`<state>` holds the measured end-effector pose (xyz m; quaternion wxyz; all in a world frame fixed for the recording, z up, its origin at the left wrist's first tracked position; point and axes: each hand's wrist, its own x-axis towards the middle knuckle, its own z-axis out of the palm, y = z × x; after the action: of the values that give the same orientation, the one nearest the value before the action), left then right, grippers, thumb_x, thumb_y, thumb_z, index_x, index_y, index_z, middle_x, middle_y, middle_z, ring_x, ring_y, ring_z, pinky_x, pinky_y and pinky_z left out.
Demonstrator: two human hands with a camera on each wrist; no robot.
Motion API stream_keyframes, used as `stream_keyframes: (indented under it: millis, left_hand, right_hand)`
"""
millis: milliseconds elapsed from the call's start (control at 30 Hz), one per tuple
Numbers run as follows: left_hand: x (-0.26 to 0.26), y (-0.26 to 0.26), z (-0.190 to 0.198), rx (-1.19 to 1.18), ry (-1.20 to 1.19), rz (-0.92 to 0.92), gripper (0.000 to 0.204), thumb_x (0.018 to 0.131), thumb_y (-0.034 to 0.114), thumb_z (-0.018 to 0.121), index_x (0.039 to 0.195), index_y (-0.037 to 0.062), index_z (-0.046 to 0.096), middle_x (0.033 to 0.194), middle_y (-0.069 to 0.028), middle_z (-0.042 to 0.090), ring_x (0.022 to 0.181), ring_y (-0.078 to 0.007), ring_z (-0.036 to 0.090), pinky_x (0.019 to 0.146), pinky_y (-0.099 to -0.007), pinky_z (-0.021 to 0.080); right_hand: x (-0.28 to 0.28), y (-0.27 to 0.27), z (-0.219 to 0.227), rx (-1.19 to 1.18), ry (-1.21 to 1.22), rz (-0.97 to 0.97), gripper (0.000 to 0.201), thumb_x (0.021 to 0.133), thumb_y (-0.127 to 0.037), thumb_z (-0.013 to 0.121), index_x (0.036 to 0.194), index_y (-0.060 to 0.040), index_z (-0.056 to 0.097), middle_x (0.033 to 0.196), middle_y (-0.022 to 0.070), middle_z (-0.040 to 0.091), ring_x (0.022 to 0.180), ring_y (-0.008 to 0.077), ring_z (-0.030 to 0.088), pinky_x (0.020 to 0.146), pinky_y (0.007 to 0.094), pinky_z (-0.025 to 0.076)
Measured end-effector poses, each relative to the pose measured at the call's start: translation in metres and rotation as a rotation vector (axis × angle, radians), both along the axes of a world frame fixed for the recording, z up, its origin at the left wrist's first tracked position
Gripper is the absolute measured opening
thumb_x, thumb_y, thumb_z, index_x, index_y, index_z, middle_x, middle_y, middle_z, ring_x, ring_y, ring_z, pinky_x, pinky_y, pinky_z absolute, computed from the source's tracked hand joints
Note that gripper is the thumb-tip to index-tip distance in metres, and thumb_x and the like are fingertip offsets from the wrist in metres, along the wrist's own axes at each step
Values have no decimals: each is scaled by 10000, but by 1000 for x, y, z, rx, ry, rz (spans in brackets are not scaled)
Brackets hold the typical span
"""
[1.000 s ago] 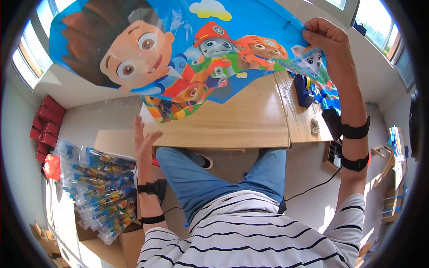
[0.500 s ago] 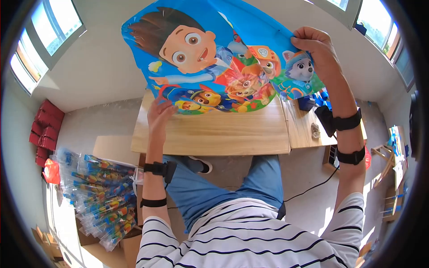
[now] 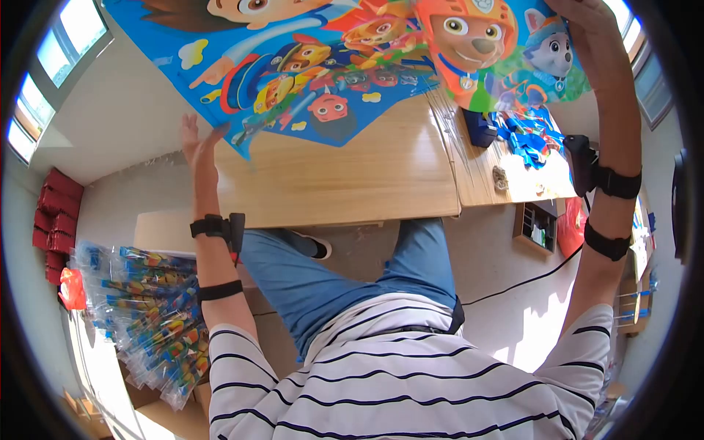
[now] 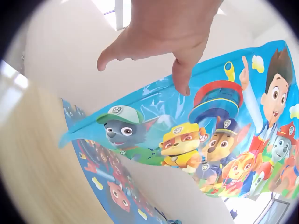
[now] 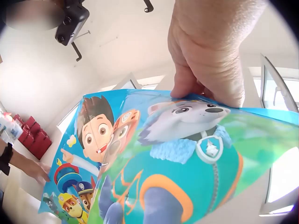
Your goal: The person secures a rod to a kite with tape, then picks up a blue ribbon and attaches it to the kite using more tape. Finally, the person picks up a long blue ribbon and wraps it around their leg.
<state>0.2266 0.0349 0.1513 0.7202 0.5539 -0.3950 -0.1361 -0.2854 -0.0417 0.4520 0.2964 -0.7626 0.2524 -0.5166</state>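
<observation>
A large blue plastic sheet (image 3: 330, 66) printed with cartoon pups and a boy is held up above a wooden table (image 3: 352, 183). My right hand (image 3: 583, 15) pinches its upper right edge, fingers curled over the rim (image 5: 210, 60) beside a grey pup print (image 5: 187, 116). My left hand (image 3: 194, 143) is spread with straight fingers at the sheet's lower left corner. In the left wrist view a fingertip (image 4: 182, 84) touches the sheet (image 4: 224, 126) from behind. The left hand (image 5: 35, 170) also shows small in the right wrist view.
A heap of bagged colourful items (image 3: 147, 315) lies on the floor at my left, with red boxes (image 3: 51, 213) by the wall. Blue strips (image 3: 528, 128) and a dark dispenser (image 3: 480, 128) sit on the table's right part. A small shelf (image 3: 535, 227) stands below.
The sheet has risen and spread wider toward the camera. My left hand slid left to the lower corner; my right arm lifted higher, still pinching the edge.
</observation>
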Motion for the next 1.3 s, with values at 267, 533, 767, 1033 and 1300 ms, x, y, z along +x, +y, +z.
stream_keyframes:
  millis: [267, 533, 767, 1033, 1300]
  left_hand:
    - [-5, 25, 44, -82, -8, -163, 269, 876, 72, 711, 1127, -9, 660, 1016, -41, 690, 949, -108, 616, 874, -263, 476]
    - [68, 61, 74, -2, -82, -76, 209, 892, 129, 711, 1075, 31, 686, 939, -4, 685, 817, -56, 612, 738, -207, 484]
    - [127, 36, 94, 352, -636, 192, 122, 890, 161, 672, 908, 44, 644, 734, 26, 571, 658, -51, 473, 590, -256, 389]
    - [124, -82, 8, 714, -991, 437, 144, 831, 128, 634, 938, 39, 597, 862, -191, 666, 835, -409, 637, 735, -453, 479]
    - [131, -150, -21, 736, -1183, 471, 107, 817, 78, 630, 923, 71, 639, 894, -180, 688, 881, -397, 650, 751, -472, 491]
  right_hand:
    - [19, 40, 14, -164, 65, -18, 86, 846, -80, 671, 891, -9, 650, 741, 2, 629, 623, 83, 580, 617, 217, 476]
    - [-2, -9, -5, 34, -9, -114, 73, 800, -29, 676, 861, 7, 658, 722, 27, 628, 597, 116, 586, 587, 235, 478]
    - [-17, -113, -130, 331, 198, -223, 135, 808, -131, 723, 868, -11, 711, 778, 16, 653, 695, 90, 589, 683, 229, 471]
    - [23, -151, -337, 908, 92, -321, 76, 752, -33, 736, 774, 8, 676, 713, 38, 623, 660, 138, 574, 589, 318, 448]
    - [33, -158, -400, 895, 273, -469, 91, 734, -48, 745, 779, 21, 706, 709, 127, 679, 674, 205, 653, 626, 361, 500]
